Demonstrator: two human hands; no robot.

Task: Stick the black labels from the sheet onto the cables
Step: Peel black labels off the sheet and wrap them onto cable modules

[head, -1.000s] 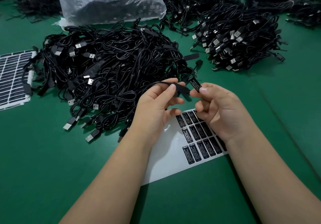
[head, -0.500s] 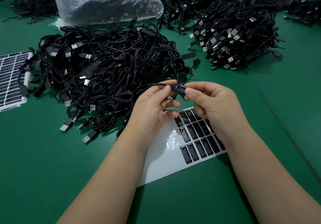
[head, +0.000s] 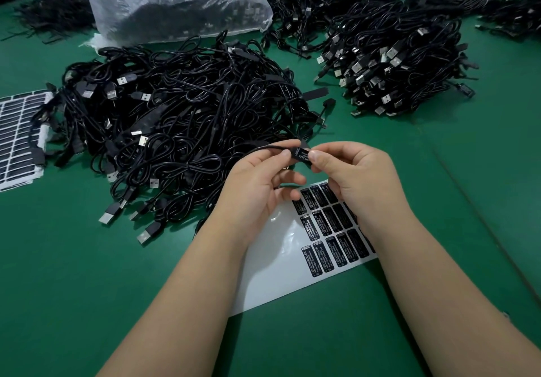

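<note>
My left hand [head: 257, 180] pinches a black cable [head: 263, 149] by its small flat controller block. A black label [head: 301, 154] with white print lies on that block, and my right hand [head: 357, 177] pinches the block's other end with thumb and forefinger on the label. Below both hands lies the white label sheet [head: 281, 262] on the green table, with several black labels [head: 330, 230] left in rows on its right part.
A big loose heap of black USB cables [head: 175, 125] lies left of my hands, a neater pile of cables [head: 398, 63] at the right rear. A clear plastic bag [head: 175, 2] of cables stands behind. Another label sheet [head: 17, 139] lies at the left edge.
A second ago my right hand held the label free above the cable's block. It has brought the label down onto the block, and both hands now pinch block and label together.
</note>
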